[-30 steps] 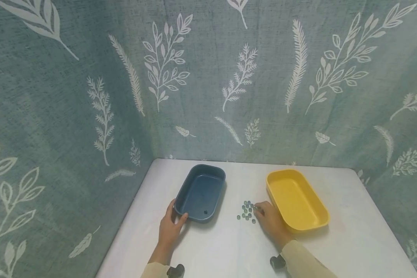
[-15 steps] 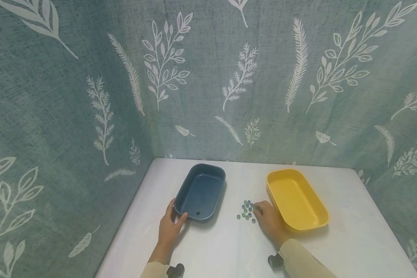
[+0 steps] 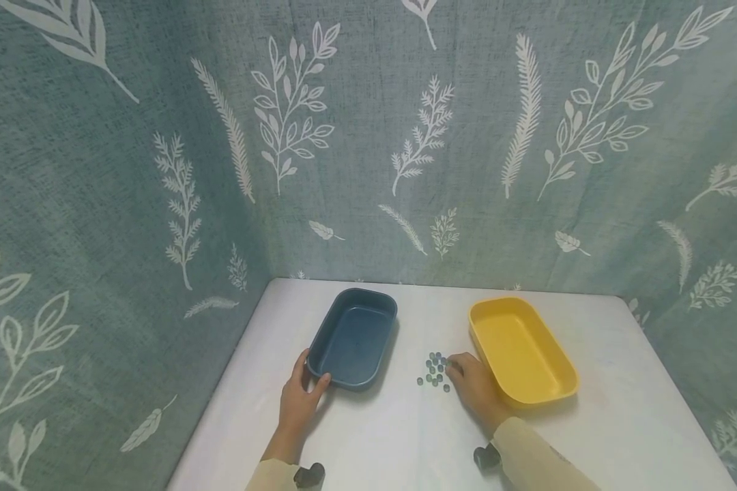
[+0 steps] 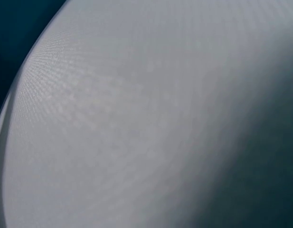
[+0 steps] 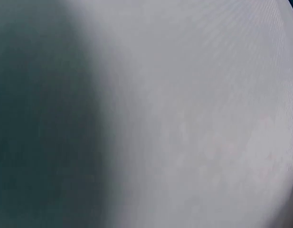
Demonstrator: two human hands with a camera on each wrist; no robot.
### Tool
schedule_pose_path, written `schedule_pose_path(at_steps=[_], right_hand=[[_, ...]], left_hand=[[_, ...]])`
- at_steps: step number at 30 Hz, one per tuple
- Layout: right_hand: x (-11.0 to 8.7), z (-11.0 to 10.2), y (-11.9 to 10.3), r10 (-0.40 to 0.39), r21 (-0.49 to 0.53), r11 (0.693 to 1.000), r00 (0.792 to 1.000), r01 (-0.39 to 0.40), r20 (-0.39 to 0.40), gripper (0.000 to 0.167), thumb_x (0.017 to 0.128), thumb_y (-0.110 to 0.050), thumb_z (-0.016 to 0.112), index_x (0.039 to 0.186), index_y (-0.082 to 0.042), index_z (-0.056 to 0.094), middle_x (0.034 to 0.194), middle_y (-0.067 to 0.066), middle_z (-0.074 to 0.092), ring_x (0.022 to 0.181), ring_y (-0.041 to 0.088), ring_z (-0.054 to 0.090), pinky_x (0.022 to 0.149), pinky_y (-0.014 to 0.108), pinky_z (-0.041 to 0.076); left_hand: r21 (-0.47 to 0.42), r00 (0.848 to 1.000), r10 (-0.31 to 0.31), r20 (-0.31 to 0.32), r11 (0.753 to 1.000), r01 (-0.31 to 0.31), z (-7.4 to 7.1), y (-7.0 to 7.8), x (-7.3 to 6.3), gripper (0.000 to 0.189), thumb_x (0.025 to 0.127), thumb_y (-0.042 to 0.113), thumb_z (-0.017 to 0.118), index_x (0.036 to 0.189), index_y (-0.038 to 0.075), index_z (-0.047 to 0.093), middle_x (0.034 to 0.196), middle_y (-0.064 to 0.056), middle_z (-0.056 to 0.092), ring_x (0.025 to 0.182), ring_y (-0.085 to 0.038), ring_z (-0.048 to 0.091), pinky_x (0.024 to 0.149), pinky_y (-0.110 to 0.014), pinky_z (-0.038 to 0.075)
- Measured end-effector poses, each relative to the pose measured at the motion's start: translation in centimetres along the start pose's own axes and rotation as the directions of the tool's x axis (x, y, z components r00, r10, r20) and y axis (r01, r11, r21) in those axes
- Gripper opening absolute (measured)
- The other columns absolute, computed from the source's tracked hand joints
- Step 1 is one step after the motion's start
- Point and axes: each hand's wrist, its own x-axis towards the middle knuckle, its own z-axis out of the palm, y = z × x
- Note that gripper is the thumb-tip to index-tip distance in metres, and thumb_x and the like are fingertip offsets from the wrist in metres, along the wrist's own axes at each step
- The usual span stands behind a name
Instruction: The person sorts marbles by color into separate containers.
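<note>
In the head view my left hand (image 3: 299, 402) grips the near left corner of a dark blue plastic tub (image 3: 356, 334), thumb over the front rim and fingers along the side. Part of that tub (image 4: 18, 33) fills the upper left corner of the left wrist view. A loose cluster of small green and blue marbles (image 3: 432, 370) lies on the white table. At the cluster's right edge my right hand (image 3: 474, 389) rests with bent fingers, its fingertips right by the marbles. I cannot tell whether a marble is pinched between them.
A yellow plastic tub (image 3: 522, 348) stands just right of my right hand, close to the forearm. The white tabletop (image 3: 393, 436) ends at a leaf-patterned green curtain (image 3: 356, 136) at the back and sides. Both wrist views are mostly blurred white surface.
A small dark marble in the blue tub rolled left along its near end and is now out of sight. Both hands stay almost where they were.
</note>
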Motion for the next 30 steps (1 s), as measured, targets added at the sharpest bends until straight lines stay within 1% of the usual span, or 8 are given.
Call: schedule_pose_path(at_steps=[4, 11, 14, 17, 20, 22, 25, 30], right_hand=[[-0.1, -0.3, 0.0, 0.015, -0.017, 1.000, 1.000, -0.015, 0.017, 0.036, 0.098, -0.042, 0.057, 0.128, -0.022, 0.060, 0.128, -0.004, 0.062, 0.123, 0.023, 0.054, 0.106, 0.049, 0.040], [-0.2, -0.9, -0.3, 0.018, 0.039, 0.999, 0.998, -0.021, 0.066, 0.038, 0.098, -0.041, 0.057, 0.130, -0.022, 0.059, 0.129, -0.003, 0.061, 0.125, 0.024, 0.052, 0.106, 0.051, 0.038], [-0.2, -1.0, -0.6, 0.035, 0.044, 0.998, 0.997, -0.038, 0.064, 0.036, 0.098, -0.043, 0.056, 0.129, -0.025, 0.059, 0.127, -0.007, 0.062, 0.123, 0.020, 0.053, 0.106, 0.049, 0.039], [-0.1, -0.9, -1.3, 0.033, 0.065, 0.997, 0.998, -0.036, 0.050, 0.035, 0.098, -0.041, 0.056, 0.128, -0.024, 0.060, 0.123, -0.008, 0.063, 0.117, 0.017, 0.056, 0.103, 0.047, 0.043], [0.2, -0.7, -2.3, 0.002, 0.127, 0.992, 0.999, -0.006, 0.033, 0.031, 0.098, -0.033, 0.059, 0.125, -0.019, 0.062, 0.115, -0.006, 0.065, 0.108, 0.016, 0.059, 0.097, 0.043, 0.048], [0.5, -0.5, -2.9, -0.036, 0.182, 0.983, 0.999, 0.032, 0.017, 0.027, 0.097, -0.026, 0.062, 0.121, -0.015, 0.064, 0.109, -0.004, 0.065, 0.102, 0.017, 0.060, 0.093, 0.042, 0.050], [0.7, -0.2, -3.7, -0.074, 0.215, 0.974, 0.997, 0.073, -0.004, 0.022, 0.096, -0.023, 0.063, 0.116, -0.014, 0.066, 0.105, -0.005, 0.065, 0.100, 0.016, 0.060, 0.091, 0.040, 0.051], [0.7, 0.1, -4.6, -0.105, 0.245, 0.964, 0.994, 0.104, -0.011, 0.021, 0.095, -0.022, 0.064, 0.114, -0.014, 0.067, 0.105, -0.005, 0.066, 0.101, 0.018, 0.061, 0.092, 0.041, 0.051]], left_hand=[[-0.002, 1.000, -0.012, 0.004, 1.000, 0.012, 0.0, 0.0, 0.0, 0.079, 0.087, 0.047, 0.070, 0.152, 0.019, 0.033, 0.151, -0.014, 0.038, 0.138, -0.038, 0.035, 0.111, -0.056, 0.028], [-0.019, 0.999, -0.034, 0.018, 0.999, 0.034, 0.0, 0.0, -0.1, 0.080, 0.087, 0.048, 0.069, 0.152, 0.020, 0.031, 0.153, -0.012, 0.037, 0.139, -0.034, 0.033, 0.112, -0.054, 0.027], [-0.021, 0.999, -0.035, 0.025, 0.999, 0.035, 0.0, -0.1, -0.1, 0.081, 0.088, 0.049, 0.069, 0.152, 0.020, 0.031, 0.153, -0.012, 0.036, 0.139, -0.035, 0.033, 0.112, -0.054, 0.027], [-0.021, 0.999, -0.036, 0.023, 0.999, 0.037, 0.0, -0.2, -0.1, 0.081, 0.087, 0.049, 0.069, 0.152, 0.020, 0.031, 0.153, -0.012, 0.037, 0.139, -0.035, 0.034, 0.112, -0.054, 0.028], [-0.021, 0.999, -0.035, 0.020, 0.999, 0.035, 0.0, -0.2, 0.0, 0.081, 0.087, 0.049, 0.069, 0.152, 0.020, 0.031, 0.152, -0.011, 0.037, 0.138, -0.035, 0.034, 0.112, -0.054, 0.028], [-0.016, 0.999, -0.030, 0.022, 0.999, 0.030, 0.0, -0.3, 0.1, 0.081, 0.087, 0.048, 0.069, 0.152, 0.020, 0.031, 0.152, -0.012, 0.037, 0.139, -0.035, 0.034, 0.112, -0.054, 0.028], [-0.015, 0.999, -0.025, 0.024, 1.000, 0.026, 0.1, -0.4, 0.2, 0.080, 0.088, 0.048, 0.069, 0.153, 0.020, 0.030, 0.153, -0.011, 0.037, 0.139, -0.034, 0.034, 0.113, -0.052, 0.027], [-0.017, 0.999, -0.039, 0.029, 0.999, 0.040, 0.2, -0.5, 0.2, 0.081, 0.088, 0.049, 0.069, 0.153, 0.020, 0.030, 0.153, -0.010, 0.036, 0.140, -0.033, 0.033, 0.113, -0.051, 0.026]])
